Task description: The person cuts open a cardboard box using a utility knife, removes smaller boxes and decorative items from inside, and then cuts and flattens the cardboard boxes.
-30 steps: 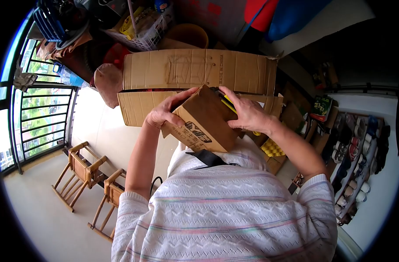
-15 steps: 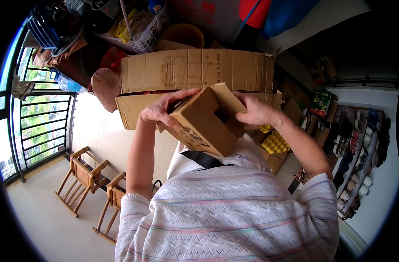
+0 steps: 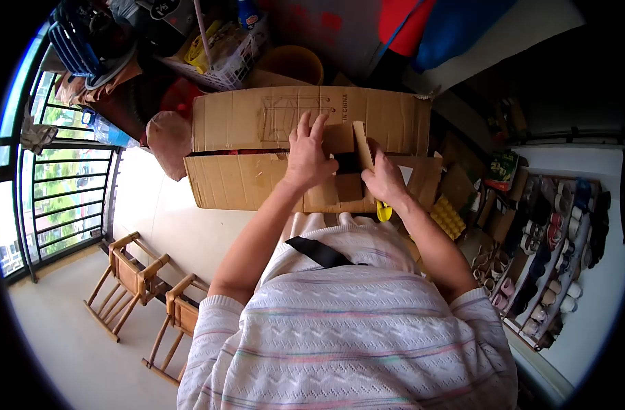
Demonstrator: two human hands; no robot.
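Observation:
A small brown cardboard box (image 3: 349, 189) rests on the large cardboard box (image 3: 237, 183), its dark inside showing between my hands. My left hand (image 3: 310, 156) lies at its left side with the fingers spread. On the right, my right hand (image 3: 386, 179) has its fingers wrapped round the raised flap (image 3: 362, 145) of the small box. Something yellow (image 3: 383, 210) shows just below my right hand; what it belongs to is unclear. The large box has a dark gap between its two top panels.
Two wooden chairs (image 3: 133, 270) stand on the floor at the left, near a barred railing (image 3: 72, 179). A white basket (image 3: 232, 63) and a yellow bucket (image 3: 292, 64) are behind the large box. At the right are a yellow egg tray (image 3: 448, 217) and a shoe rack (image 3: 546, 287).
The small box has moved up from near my body onto the large box and turned so its opening shows. My left hand has loosened and spread its fingers; my right hand stays at a flap.

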